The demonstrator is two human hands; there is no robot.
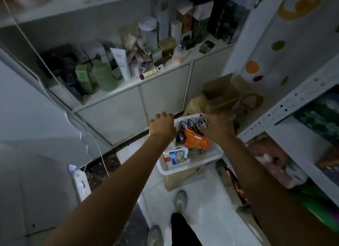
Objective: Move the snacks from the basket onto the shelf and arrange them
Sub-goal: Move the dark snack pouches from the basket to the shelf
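The snacks sit in a white basket held up in the lower middle of the view, above the tiled floor: an orange packet near the basket's centre, several dark packets standing upright toward its far end at 12 o'clock from the orange one, and a white-and-blue packet lying flat at about 8 o'clock from it, near the basket's near-left corner. The left hand is curled into a closed grip at the basket's far-left rim, at roughly 10 o'clock from the orange packet; its fingers wrap over the edge, and the snacks lie just to the right of them, not touched. The right hand is at the far-right rim, at about 2 o'clock from the orange packet, fingers bent and closed around the edge area, with the tops of the dark packets just beside them; whether those fingers also pinch a packet cannot be told through the blur. Beyond the basket, at 1 o'clock, stands an open cardboard box. A white cabinet crowded with bottles and tubes fills 11 to 12 o'clock. The white metal shelf runs along the right side at 3 o'clock, already carrying soft pink packages. A shoe shows on the floor at 6 o'clock.
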